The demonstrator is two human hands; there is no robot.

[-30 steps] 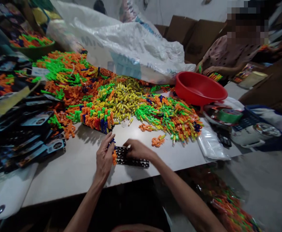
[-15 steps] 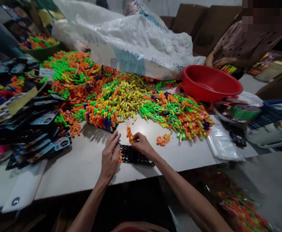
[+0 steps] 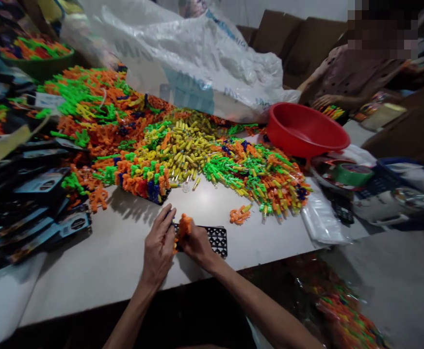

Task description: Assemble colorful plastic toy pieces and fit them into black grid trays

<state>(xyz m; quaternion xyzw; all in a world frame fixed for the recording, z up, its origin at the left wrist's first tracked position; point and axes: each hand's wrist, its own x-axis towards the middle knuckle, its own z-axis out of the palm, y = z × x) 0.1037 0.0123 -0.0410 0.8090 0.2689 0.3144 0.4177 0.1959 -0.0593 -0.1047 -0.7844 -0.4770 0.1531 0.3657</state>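
My right hand (image 3: 198,246) is closed on an orange toy figure (image 3: 185,225) over a black rack with rows of holes (image 3: 218,239). At the rack's left end, my left hand (image 3: 160,241) curls round small orange and dark blue figures, which it mostly hides. Behind my left hand stands another black rack packed with upright orange, green, red and blue figures (image 3: 144,180). One orange figure with a yellow piece (image 3: 239,214) lies alone on the white table (image 3: 263,242), to the right of the rack.
Piles of coloured figures (image 3: 95,102) and yellow tubes (image 3: 188,140) cover the back. A red basin (image 3: 306,131), plastic bags (image 3: 323,218) and tape roll (image 3: 352,174) stand right. Black packages (image 3: 48,213) lie left. Another person's hand (image 3: 326,101) holds figures at the back right.
My right hand has brought the orange figure down and left, close beside my left hand, uncovering the rack's right end. The whole view has shifted slightly. My left hand keeps its place at the rack.
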